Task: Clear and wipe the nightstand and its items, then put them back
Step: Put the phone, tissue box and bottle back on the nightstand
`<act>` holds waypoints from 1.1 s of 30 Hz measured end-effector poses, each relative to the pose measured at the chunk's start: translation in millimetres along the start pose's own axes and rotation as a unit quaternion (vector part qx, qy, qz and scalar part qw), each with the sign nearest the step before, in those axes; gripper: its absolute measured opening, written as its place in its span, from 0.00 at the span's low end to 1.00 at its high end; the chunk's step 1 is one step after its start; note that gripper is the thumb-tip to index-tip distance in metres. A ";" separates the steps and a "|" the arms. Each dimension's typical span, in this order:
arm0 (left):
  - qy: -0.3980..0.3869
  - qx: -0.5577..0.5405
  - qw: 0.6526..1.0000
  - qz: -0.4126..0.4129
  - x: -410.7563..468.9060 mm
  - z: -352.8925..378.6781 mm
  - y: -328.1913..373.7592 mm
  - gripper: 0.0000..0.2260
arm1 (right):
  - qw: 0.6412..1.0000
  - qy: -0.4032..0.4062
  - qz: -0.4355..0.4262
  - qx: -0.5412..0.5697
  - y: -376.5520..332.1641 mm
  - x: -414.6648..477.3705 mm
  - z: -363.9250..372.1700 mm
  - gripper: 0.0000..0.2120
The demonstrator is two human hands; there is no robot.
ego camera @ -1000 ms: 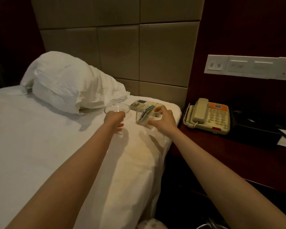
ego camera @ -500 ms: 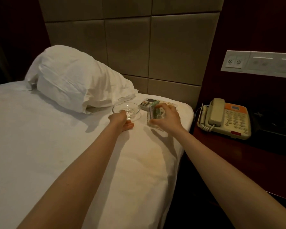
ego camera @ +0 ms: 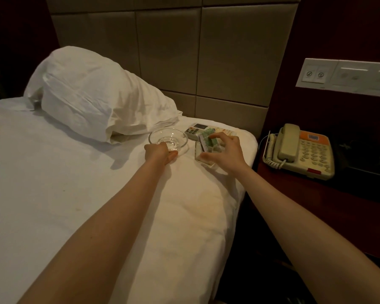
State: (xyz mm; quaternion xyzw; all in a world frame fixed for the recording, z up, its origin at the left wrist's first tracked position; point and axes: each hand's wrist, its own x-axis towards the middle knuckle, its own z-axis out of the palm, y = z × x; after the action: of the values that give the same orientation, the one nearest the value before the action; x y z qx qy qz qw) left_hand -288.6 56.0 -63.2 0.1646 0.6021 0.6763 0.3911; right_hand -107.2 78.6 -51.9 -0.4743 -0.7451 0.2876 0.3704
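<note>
While your arms lay stretched over the bed, both hands held things.
Your left hand pinched the dish's near rim; your right hand curled round the packet box beside it.

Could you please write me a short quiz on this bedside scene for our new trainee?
1. True or false: the telephone sits on the nightstand.
2. The left hand grips: A the telephone, B the glass dish, C the remote.
3. Which item lies on the bed just beyond the clear holder that the right hand holds?
Key: 1 true; 2 B; 3 the remote.
</note>
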 end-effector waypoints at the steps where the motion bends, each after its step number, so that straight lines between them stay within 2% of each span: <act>1: -0.002 -0.001 1.000 0.001 -2.6 -0.3 0.1 0.18 | 1.000 0.004 0.002 0.002 -0.1 -2.7 -1.0 0.28; 10: -0.048 0.023 0.999 -0.007 -50.0 0.3 8.6 0.19 | 0.998 0.058 0.019 0.003 -2.5 -31.5 -32.4 0.26; 22: -0.187 -0.017 0.982 -0.002 -137.4 58.2 5.1 0.18 | 0.985 0.159 0.057 -0.030 20.4 -77.6 -112.1 0.27; 31: -0.248 0.011 0.967 -0.051 -184.4 114.6 -25.4 0.23 | 0.960 0.237 0.135 -0.064 60.0 -120.7 -177.4 0.28; 33: -0.260 0.027 0.963 -0.061 -195.3 126.8 -33.9 0.21 | 0.949 0.260 0.159 -0.078 72.7 -134.6 -191.3 0.27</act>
State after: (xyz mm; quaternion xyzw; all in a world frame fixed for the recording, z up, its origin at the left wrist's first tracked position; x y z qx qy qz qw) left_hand -64.5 -0.1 -18.7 0.3082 0.5067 0.5682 0.5704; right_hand 123.5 -2.4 -39.0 -0.6724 -0.5579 0.1510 0.4624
